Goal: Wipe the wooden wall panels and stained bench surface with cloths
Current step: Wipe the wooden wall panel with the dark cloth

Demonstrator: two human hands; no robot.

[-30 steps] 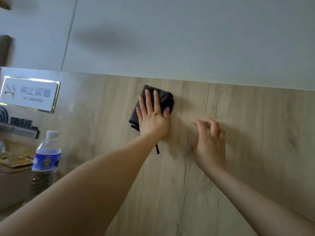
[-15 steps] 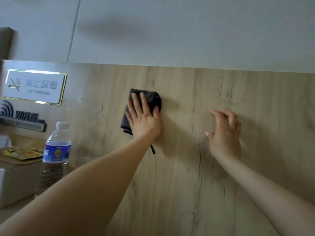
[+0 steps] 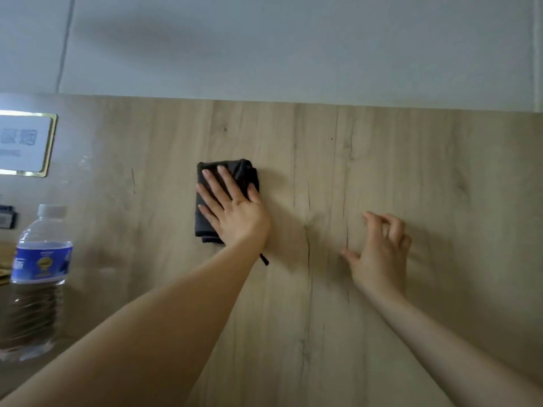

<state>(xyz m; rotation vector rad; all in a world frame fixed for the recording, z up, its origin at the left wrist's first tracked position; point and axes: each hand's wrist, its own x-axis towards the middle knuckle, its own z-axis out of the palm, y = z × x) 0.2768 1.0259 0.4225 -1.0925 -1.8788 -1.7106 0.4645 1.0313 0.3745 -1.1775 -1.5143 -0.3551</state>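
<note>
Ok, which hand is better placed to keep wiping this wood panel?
Left. The left hand presses the dark cloth flat against the panel. The right hand has no cloth; its curled fingers only rest on the wood.

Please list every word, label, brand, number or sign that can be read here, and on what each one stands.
None can be read.
White gold-framed wall sign: blue characters and a grey line, both blurred.
Clear plastic water bottle's blue label: yellow emblem, print too small.
Small dark wall plate: unreadable.

Obscured items, head view.
Sign (image 3: 25,142) cut by left edge, lettering blurred; left hand (image 3: 235,212) covers part of cloth (image 3: 205,212).
</note>
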